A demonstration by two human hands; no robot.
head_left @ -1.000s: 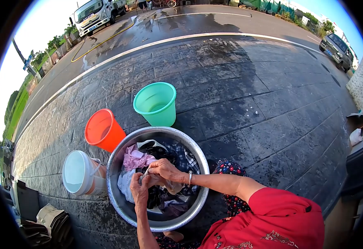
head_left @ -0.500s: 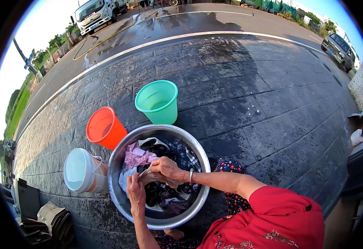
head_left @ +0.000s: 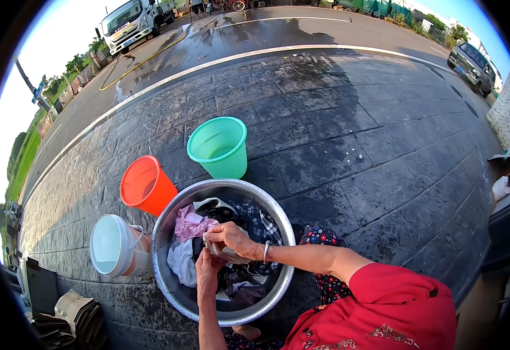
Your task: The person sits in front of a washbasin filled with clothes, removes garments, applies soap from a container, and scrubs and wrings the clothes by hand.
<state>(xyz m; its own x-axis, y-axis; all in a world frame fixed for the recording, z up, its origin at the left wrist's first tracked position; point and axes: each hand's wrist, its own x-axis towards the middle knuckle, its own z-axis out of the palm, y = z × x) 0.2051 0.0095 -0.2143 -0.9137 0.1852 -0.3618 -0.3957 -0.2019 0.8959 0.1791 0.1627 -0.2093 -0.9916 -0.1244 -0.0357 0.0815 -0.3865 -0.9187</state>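
Head view, right hand (head_left: 227, 236) over left hand (head_left: 207, 267), gripping cloth (head_left: 221, 252)

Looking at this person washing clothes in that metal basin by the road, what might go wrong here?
Scrubbing the pale cloth between the left hand and right hand may slop water over the metal basin rim onto already wet paving, which looks slippery. The orange bucket and green bucket stand close by, so a swung elbow might tip one.

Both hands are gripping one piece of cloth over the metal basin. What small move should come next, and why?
Probably rub the cloth between the left hand and right hand. Both already clutch it, bunched, above the other wet clothes in the metal basin.
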